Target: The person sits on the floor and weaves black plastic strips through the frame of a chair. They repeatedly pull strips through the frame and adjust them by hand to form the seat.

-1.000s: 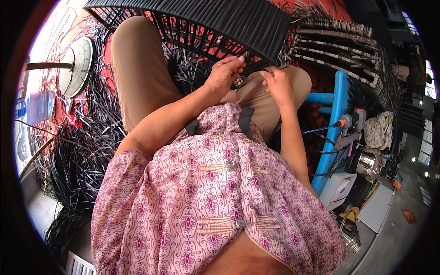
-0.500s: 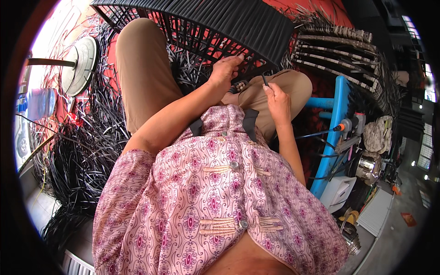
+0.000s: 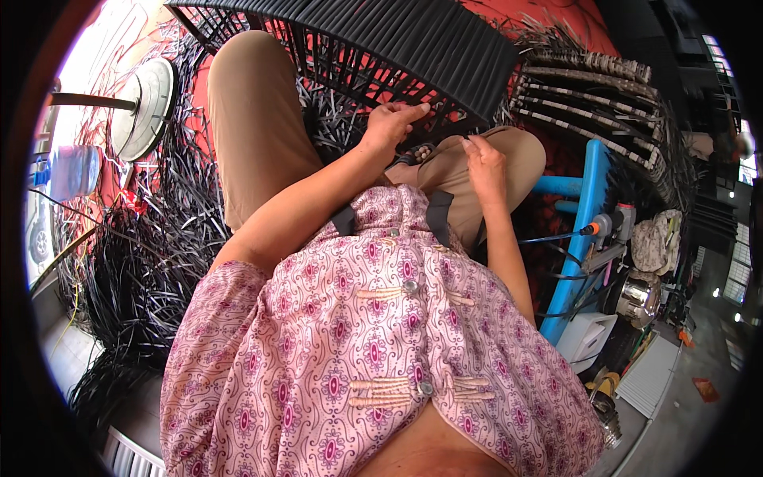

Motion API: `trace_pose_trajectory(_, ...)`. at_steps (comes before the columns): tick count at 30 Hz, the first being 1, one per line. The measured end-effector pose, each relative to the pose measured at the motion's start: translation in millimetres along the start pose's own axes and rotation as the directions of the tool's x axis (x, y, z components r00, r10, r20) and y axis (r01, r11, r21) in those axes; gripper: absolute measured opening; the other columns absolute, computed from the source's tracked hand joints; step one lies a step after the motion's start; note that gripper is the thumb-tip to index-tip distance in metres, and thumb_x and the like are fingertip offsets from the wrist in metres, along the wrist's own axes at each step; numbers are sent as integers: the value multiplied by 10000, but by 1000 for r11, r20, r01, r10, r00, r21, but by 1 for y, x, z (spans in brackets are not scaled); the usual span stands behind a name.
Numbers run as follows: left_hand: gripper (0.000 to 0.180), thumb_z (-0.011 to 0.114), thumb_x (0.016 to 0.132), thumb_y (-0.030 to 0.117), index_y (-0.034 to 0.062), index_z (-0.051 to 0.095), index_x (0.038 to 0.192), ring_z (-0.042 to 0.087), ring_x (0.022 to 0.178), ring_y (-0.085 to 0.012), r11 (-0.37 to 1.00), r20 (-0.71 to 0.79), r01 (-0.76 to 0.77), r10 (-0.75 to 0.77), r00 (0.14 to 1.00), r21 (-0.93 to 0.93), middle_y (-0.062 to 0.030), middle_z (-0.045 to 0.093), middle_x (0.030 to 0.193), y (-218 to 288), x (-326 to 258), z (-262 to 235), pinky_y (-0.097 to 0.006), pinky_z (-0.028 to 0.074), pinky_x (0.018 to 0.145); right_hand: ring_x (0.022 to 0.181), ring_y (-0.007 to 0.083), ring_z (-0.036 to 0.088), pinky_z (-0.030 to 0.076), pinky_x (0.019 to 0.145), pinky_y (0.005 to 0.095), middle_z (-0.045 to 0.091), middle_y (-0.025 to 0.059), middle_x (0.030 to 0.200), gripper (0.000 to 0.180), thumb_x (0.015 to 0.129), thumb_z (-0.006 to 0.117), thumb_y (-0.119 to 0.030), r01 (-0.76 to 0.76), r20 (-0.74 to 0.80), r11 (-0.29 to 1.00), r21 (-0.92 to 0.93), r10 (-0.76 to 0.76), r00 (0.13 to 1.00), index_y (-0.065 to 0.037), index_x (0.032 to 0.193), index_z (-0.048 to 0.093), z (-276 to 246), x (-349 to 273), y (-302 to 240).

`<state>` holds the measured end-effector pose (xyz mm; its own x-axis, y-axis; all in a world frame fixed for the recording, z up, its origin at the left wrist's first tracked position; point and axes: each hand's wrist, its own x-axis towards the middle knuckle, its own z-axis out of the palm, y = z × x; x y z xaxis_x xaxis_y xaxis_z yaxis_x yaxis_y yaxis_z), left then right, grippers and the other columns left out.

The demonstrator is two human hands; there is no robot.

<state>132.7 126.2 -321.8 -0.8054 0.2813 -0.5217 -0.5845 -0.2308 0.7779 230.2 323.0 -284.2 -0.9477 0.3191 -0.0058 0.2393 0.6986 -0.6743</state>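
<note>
A black woven frame [image 3: 397, 36], wrapped in close parallel bands, leans across the top of the view above my knees. My left hand [image 3: 391, 127] is at its lower edge, thumb and forefinger reaching along the loose crossing strips there and the other fingers curled. To its right, my right hand [image 3: 485, 163] is closed in a pinch near the frame's bottom corner. A thin black strip [image 3: 464, 138] shows only as a short dark end at those fingertips; the remainder is hidden.
Heaps of black strips [image 3: 131, 294] cover the floor at left, near a round grey disc [image 3: 145, 109] and a clear blue bottle [image 3: 75, 172]. Banded dark pieces [image 3: 592, 103] are stacked at upper right. A blue stool [image 3: 590, 191] with tools and a metal pot [image 3: 640, 298] stand at right.
My right hand has moved slightly up, closer to the frame's corner, and less of the black strip shows. The left hand has barely shifted. The whole view has drifted a little.
</note>
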Motion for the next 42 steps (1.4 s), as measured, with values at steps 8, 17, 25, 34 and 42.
trace_pose_trajectory(8,255,760,941,213,73,687,1143,556,687,-40,998,-28,-48,47,998,-37,62,672,895,7,1,-12,-217,456,632,648,240,612,497,633,378,599,140,662,288,989,665,-267,45,-2,999,-27,-45,999,-10,1094,741,-1,9,7)
trace_pose_trajectory(17,222,779,942,211,92,708,1115,585,780,-42,923,87,-29,67,994,-383,64,686,906,-3,7,-18,-221,475,693,571,136,594,475,570,329,604,81,620,280,976,673,-237,50,66,999,-7,-49,997,13,1081,741,-8,16,-11)
trace_pose_trajectory(25,195,807,904,176,74,741,1057,611,734,-48,925,-181,-217,166,969,-313,42,713,870,14,5,-17,-210,439,630,625,161,635,500,607,358,670,69,700,233,984,640,-215,-290,152,952,93,275,949,-24,1085,730,-21,-12,-23)
trace_pose_trajectory(34,145,787,929,259,132,733,972,587,708,-66,888,19,10,-1,1000,-460,61,677,807,13,22,-16,-246,435,636,607,118,599,475,584,324,639,41,657,222,978,661,-227,-229,63,969,95,223,973,-42,1052,760,-15,-18,-16)
trace_pose_trajectory(42,180,781,926,305,151,687,920,628,792,-101,873,47,12,13,999,-488,46,702,885,13,13,-23,-293,460,733,599,126,615,487,587,331,650,60,646,240,955,694,-223,-109,16,991,75,108,994,-24,1071,760,-8,-5,-24)
